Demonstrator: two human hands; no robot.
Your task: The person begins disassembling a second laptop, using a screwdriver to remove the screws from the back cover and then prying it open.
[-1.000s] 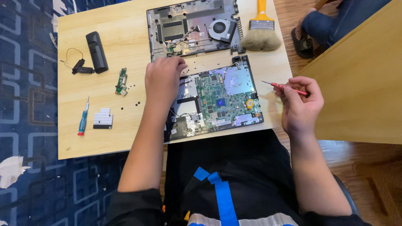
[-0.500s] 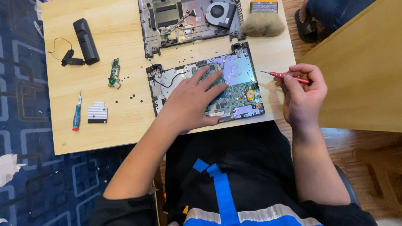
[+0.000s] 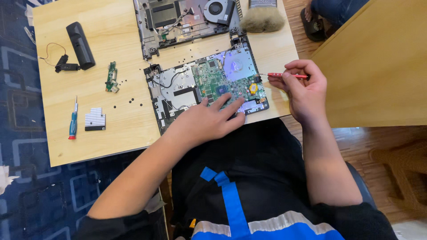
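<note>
Here the left hand [image 3: 207, 122] lies flat and loose, holding nothing, fingertips on the green laptop board [image 3: 209, 86] at the desk [image 3: 89, 146] centre. At about three o'clock, the right hand [image 3: 304, 91] apparently pinches a red screwdriver [image 3: 284, 75], tip beside the board's edge.

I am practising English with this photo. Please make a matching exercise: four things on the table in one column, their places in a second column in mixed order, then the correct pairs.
Things
1. red screwdriver
2. blue screwdriver
3. brush
4. green circuit board

Places
A. far edge of the table
B. under the left hand fingertips
C. held in the right hand
D. beside the small ribbed metal block

Pairs: 1-C, 2-D, 3-A, 4-B
</note>
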